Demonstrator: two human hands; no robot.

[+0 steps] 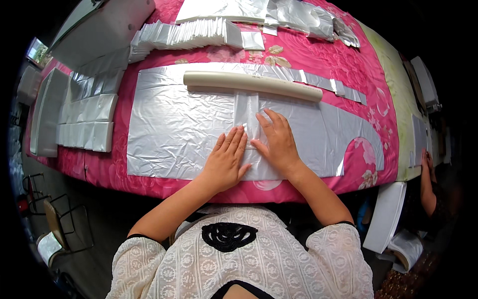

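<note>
A silvery plastic sheet (169,124), cut in a curve at its right end like a vest-type carrier bag, lies flat and wrinkled in front of me. On its middle is a narrow folded strip of thin plastic (246,107), running away from me towards a cream-coloured tube (249,82). The tube rests crosswise over the sheet's far part. My left hand (226,157) lies flat on the strip's near part, fingers straight. At the strip's right edge, my right hand (276,142) touches down with its fingers spread and thumb apart. Neither hand visibly grips anything.
Folded plastic packets stand in a row (184,37) at the far left; more packets (87,119) lie beside a white box (47,114). Loose silvery plastic (298,20) lies at the back on the pink floral tablecloth (164,187). Another person's hand (427,158) shows at far right.
</note>
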